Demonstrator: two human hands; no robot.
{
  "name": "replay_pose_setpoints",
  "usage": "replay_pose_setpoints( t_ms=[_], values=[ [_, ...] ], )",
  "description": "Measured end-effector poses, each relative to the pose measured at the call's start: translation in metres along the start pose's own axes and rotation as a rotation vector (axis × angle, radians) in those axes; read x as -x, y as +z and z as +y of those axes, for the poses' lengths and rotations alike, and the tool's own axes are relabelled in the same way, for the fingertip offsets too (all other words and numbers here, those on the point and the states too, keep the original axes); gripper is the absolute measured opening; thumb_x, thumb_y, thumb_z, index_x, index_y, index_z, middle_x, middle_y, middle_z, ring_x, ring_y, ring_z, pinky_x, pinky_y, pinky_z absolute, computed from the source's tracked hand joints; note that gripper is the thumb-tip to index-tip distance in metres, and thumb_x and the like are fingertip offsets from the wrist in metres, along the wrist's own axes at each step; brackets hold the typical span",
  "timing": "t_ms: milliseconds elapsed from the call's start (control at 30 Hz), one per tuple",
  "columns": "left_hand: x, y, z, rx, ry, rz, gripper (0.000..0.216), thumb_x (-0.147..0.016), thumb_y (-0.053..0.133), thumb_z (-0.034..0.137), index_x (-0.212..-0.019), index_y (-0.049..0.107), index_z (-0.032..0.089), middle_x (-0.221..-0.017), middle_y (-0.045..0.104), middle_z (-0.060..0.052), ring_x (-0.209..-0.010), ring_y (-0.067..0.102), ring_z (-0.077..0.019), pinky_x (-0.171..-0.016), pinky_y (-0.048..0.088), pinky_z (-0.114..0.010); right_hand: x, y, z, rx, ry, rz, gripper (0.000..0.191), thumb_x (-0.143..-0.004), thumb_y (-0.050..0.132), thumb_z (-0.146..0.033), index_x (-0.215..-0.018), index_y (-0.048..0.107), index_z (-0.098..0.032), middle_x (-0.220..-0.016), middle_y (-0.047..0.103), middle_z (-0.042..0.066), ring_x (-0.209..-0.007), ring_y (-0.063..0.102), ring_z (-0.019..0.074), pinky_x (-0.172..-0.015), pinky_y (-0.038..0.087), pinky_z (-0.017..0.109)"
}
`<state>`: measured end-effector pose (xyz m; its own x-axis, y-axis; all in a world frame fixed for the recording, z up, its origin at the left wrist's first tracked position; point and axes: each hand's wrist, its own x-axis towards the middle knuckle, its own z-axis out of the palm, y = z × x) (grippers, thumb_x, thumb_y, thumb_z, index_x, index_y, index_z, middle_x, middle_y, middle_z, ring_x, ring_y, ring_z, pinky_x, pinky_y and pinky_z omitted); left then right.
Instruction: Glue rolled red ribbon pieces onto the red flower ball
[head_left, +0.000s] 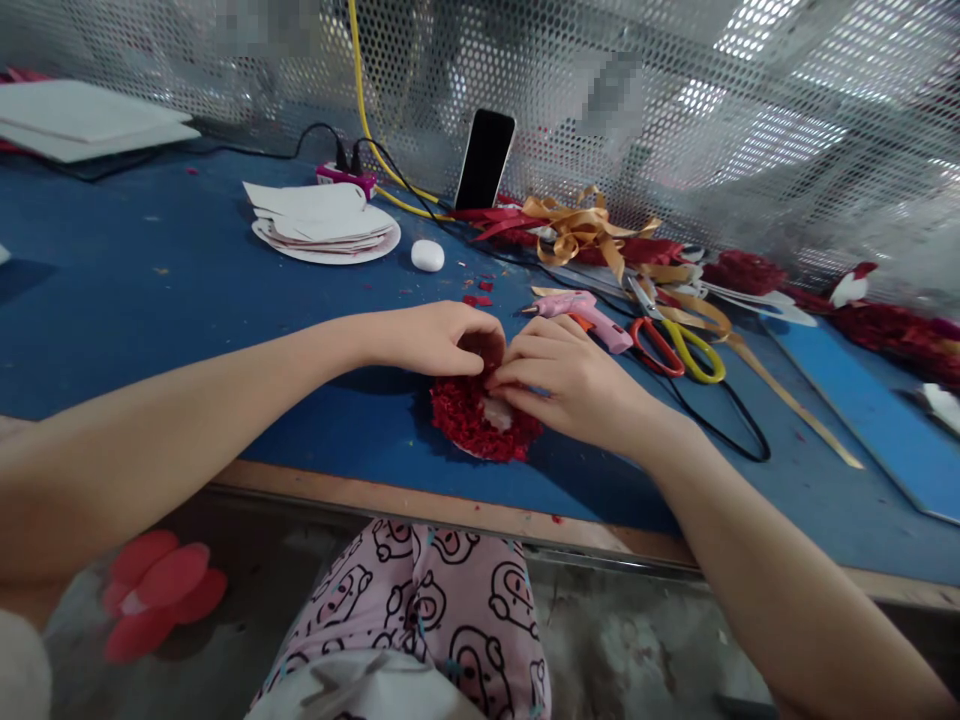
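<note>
One round, red ruffled piece point(480, 438) is lying on the tabletop point(337, 420), left hand point(446, 335) and right hand point(574, 378) both pinching its far side, the right nearer its pale middle point(497, 413).

I'm scanning from my end now, and nothing legible comes through to me: marks on the magenta power strip point(345, 181), beyond and left of the left hand point(442, 335), are too small; the pink glue gun point(562, 304), just past the right hand point(581, 380), gives me no readable lettering.
</note>
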<state>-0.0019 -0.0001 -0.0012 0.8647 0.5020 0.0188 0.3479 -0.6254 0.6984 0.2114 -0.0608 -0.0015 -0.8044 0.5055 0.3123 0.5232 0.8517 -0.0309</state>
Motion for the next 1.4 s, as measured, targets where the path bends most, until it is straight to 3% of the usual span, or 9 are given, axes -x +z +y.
replay_pose_setpoints(
  t_ms=[167,333,433,567,767,933,1133,1267,1400],
  values=[
    [0.0,0.0,-0.004,0.034,-0.009,-0.012,0.025,-0.076,0.053,0.014,-0.098,0.064,0.016,-0.098,0.071,-0.002,-0.085,0.064,-0.0153,-0.074,0.045,-0.025,0.003,-0.005,0.009,-0.056,0.073,0.184,0.018,-0.096,0.057,-0.024,-0.094,0.075,-0.023,-0.086,0.072,0.005,-0.085,0.061,0.0208,-0.082,0.047,0.041],
    [0.002,0.001,-0.001,-0.011,-0.003,0.011,0.024,-0.081,0.055,0.019,-0.102,0.067,0.018,-0.1,0.069,-0.002,-0.085,0.061,-0.0151,-0.075,0.044,-0.026,0.018,-0.006,0.04,0.3,0.536,0.422,0.024,-0.095,0.055,-0.036,-0.088,0.072,-0.021,-0.086,0.069,0.012,-0.087,0.061,0.0293,-0.085,0.046,0.05],
    [0.004,0.002,0.002,-0.084,0.085,0.031,0.021,-0.083,0.061,0.025,-0.101,0.07,0.02,-0.107,0.066,-0.003,-0.088,0.059,-0.015,-0.081,0.044,-0.027,0.03,0.001,0.059,0.451,0.796,0.279,0.037,-0.089,0.062,-0.05,-0.088,0.072,-0.014,-0.091,0.067,0.02,-0.096,0.06,0.0387,-0.086,0.045,0.058],
    [0.005,0.005,0.004,-0.113,0.15,0.018,0.014,-0.083,0.067,0.027,-0.094,0.071,0.02,-0.107,0.063,-0.004,-0.087,0.059,-0.0142,-0.081,0.045,-0.026,0.037,0.008,0.071,0.463,0.937,0.068,0.048,-0.084,0.063,-0.058,-0.085,0.071,-0.01,-0.093,0.065,0.023,-0.099,0.06,0.0418,-0.088,0.044,0.059],
    [0.004,0.008,0.005,-0.122,0.163,0.042,0.007,-0.083,0.068,0.024,-0.085,0.073,0.019,-0.104,0.064,-0.005,-0.082,0.059,-0.0132,-0.079,0.046,-0.027,0.033,0.005,0.077,0.39,1.005,0.019,0.035,-0.084,0.063,-0.046,-0.081,0.07,-0.012,-0.09,0.065,0.02,-0.1,0.06,0.0402,-0.092,0.043,0.058],
    [0.004,0.009,0.005,-0.13,0.179,0.07,0.007,-0.082,0.067,0.021,-0.084,0.073,0.018,-0.1,0.064,-0.005,-0.079,0.059,-0.0119,-0.079,0.047,-0.026,0.034,-0.001,0.081,0.241,1.087,0.082,0.023,-0.082,0.06,-0.036,-0.089,0.065,-0.015,-0.086,0.066,0.016,-0.084,0.063,0.0337,-0.077,0.048,0.049],
    [0.004,0.008,0.003,-0.138,0.163,0.073,0.008,-0.082,0.066,0.021,-0.083,0.073,0.017,-0.098,0.065,-0.005,-0.081,0.061,-0.0128,-0.082,0.047,-0.027,0.035,-0.018,0.082,0.233,0.914,0.338,0.037,-0.081,0.066,-0.046,-0.108,0.059,-0.02,-0.095,0.067,0.012,-0.084,0.06,0.0275,-0.071,0.047,0.04],
    [0.003,0.008,0.003,-0.134,0.147,0.063,0.01,-0.081,0.066,0.022,-0.084,0.074,0.017,-0.099,0.066,-0.006,-0.083,0.062,-0.0138,-0.083,0.048,-0.028,0.033,-0.029,0.073,0.201,0.618,0.355,0.03,-0.088,0.062,-0.052,-0.101,0.055,-0.025,-0.082,0.061,0.006,-0.069,0.051,0.0194,-0.063,0.043,0.036],
    [0.002,0.007,0.001,-0.116,0.13,0.046,0.01,-0.081,0.065,0.022,-0.085,0.073,0.017,-0.099,0.067,-0.005,-0.085,0.063,-0.0149,-0.082,0.048,-0.027,0.032,-0.029,0.063,0.219,0.377,0.364,0.027,-0.087,0.062,-0.046,-0.099,0.053,-0.023,-0.084,0.057,0.006,-0.071,0.051,0.02,-0.062,0.045,0.037]
  ],
)
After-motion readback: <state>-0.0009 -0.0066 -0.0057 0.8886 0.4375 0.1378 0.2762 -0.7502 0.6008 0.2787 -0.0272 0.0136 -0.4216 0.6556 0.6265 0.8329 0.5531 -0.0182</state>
